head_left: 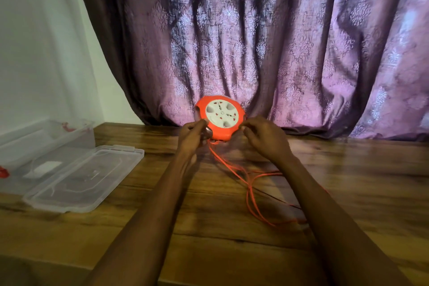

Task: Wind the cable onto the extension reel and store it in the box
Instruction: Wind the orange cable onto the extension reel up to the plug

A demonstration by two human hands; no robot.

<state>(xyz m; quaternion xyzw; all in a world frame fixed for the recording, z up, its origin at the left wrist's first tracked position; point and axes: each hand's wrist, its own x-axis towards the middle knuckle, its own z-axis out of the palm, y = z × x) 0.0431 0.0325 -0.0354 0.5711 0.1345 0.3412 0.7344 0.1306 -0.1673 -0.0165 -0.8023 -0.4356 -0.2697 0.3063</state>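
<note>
- Winding looks under way but far from done: the round orange plastic extension reel (220, 118), with its white socket face tilted toward the camera, is held up just above the far part of the table, in front of the curtain.
- Left hand (193, 133) grips the reel's left edge, fingers curled round the rim and the thumb on the white face.
- Right hand (263, 137) is at the reel's right edge with its fingers curled; it seems to pinch the rim or the cable there, though the blur hides exactly which.
- Thin orange cable (249, 189) drops from the underside of the reel and lies in loose, crossing loops on the table between the forearms, running off toward the right arm. Its plug end is not visible, so a fair length is likely left to wind.
- Storing has not begun: the clear plastic box (46, 138) sits open at the table's left edge, well apart from the reel, and its clear lid (97, 183) lies flat just in front of it.
- Surface is a glossy brown wood-grain table (232, 239).
- Behind it hangs a patterned purple curtain (278, 42), with a white wall (34, 42) to the left.
</note>
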